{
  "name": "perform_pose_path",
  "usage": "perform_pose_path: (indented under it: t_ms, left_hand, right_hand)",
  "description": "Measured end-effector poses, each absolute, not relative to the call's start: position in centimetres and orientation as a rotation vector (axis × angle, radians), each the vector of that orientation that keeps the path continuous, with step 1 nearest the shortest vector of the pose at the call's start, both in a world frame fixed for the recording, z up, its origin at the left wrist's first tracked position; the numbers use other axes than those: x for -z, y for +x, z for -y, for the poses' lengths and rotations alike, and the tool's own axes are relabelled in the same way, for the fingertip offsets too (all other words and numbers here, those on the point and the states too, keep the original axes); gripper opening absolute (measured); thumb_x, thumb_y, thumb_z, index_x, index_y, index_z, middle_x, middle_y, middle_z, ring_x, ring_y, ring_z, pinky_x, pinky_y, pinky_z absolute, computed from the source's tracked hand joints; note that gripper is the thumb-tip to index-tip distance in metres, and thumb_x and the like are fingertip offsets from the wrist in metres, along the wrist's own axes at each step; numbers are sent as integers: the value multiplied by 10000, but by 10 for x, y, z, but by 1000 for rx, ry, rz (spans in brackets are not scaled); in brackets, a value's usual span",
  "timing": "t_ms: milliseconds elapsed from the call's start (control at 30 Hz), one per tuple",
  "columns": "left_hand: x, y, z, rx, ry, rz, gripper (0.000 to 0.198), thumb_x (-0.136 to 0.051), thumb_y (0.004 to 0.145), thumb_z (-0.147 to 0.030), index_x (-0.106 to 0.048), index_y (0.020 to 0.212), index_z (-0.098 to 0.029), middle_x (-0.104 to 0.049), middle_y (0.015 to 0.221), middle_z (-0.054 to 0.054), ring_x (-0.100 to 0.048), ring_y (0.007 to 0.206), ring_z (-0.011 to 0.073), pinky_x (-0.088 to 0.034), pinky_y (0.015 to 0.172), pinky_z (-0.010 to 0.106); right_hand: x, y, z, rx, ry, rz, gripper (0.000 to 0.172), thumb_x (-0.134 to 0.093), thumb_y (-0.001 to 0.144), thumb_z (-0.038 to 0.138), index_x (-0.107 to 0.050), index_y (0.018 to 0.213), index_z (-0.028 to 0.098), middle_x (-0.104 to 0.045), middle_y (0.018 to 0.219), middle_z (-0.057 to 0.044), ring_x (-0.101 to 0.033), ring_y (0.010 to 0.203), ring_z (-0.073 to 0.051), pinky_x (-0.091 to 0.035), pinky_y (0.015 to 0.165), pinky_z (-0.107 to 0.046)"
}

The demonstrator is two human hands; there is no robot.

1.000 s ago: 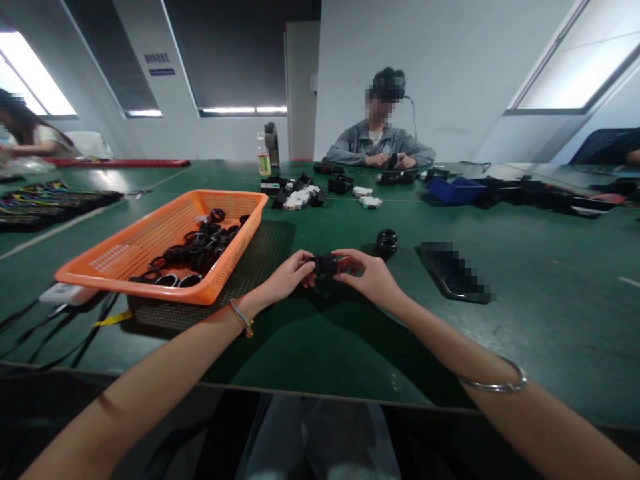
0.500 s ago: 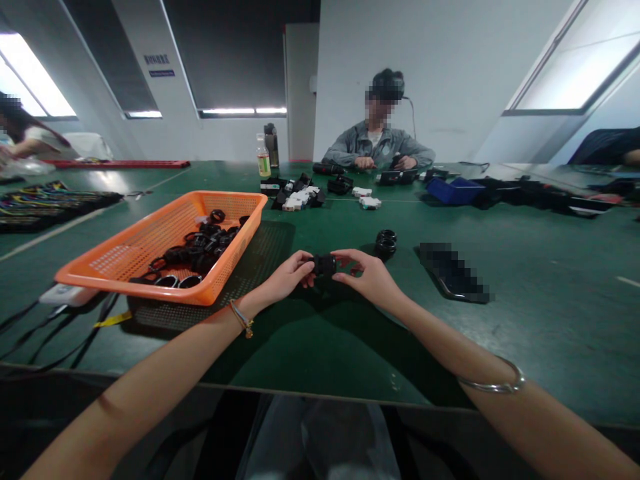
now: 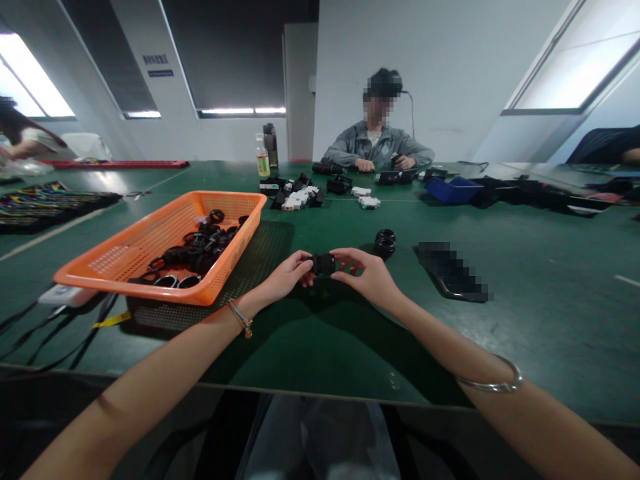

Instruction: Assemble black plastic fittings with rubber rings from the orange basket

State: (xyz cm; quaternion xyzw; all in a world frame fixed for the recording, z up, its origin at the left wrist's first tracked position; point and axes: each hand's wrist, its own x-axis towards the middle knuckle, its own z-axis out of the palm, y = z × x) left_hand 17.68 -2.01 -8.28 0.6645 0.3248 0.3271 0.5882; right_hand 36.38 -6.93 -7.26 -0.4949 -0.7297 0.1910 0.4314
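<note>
A small black cylindrical part point(image 3: 324, 264), ribbed round its side, is held sideways between my two hands just above the green table point(image 3: 320, 347). My left hand point(image 3: 290, 275) pinches its left end with thumb and fingers. On the right end, the thumb and fingertips of my right hand point(image 3: 364, 272) close round the rim. What exactly the part is, I cannot make out. Beyond my right hand stand black rings point(image 3: 385, 243), stacked one on another. To the left, an orange basket point(image 3: 240, 250) holds many loose black rings and parts point(image 3: 205, 240).
A phone point(image 3: 453, 272) lies right of my hands. Farther back are black and white parts point(image 3: 303, 195), a blue bin point(image 3: 454, 191), and two bottles point(image 3: 263, 155). A co-worker point(image 3: 377, 143) sits opposite. Black straps point(image 3: 93, 333) hang over the left front edge.
Almost nothing differs. Both my hands keep their grip on the black part, and the view has shifted very slightly. The co-worker's hand opposite has moved a little.
</note>
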Motion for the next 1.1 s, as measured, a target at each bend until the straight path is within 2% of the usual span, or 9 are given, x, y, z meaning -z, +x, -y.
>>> perform_pose_path:
  t_ms: [300,967,1100]
  left_hand:
    - [83,177,21,-765,1562,-770,168,-510,807,-301,-470,873,-152,-534,604,-42,-513,525,77,-373,529,212]
    - [85,177,20,-771,1584,-755,170,-508,804,-302,-460,879,-157,-529,601,-41,-515,533,86,-385,531,219]
    - [85,177,20,-768,1590,-760,173,-507,805,-308,-460,876,-158,-526,597,-42,-510,524,85,-381,527,220]
  right_hand:
    - [73,364,68,-474,-1249,1809,365,-651,641,148,-643,1001,208,-707,932,-41,-645,765,-180,-486,620,-291]
    - [72,365,68,-515,-1321,1816,379,-659,655,184,-652,1034,186,-716,844,-36,-638,718,-179,-475,618,-296]
    - [71,366,69,-524,-1309,1827,406,-668,652,194,-648,1057,179,-716,886,-48,-635,727,-180,-478,617,-294]
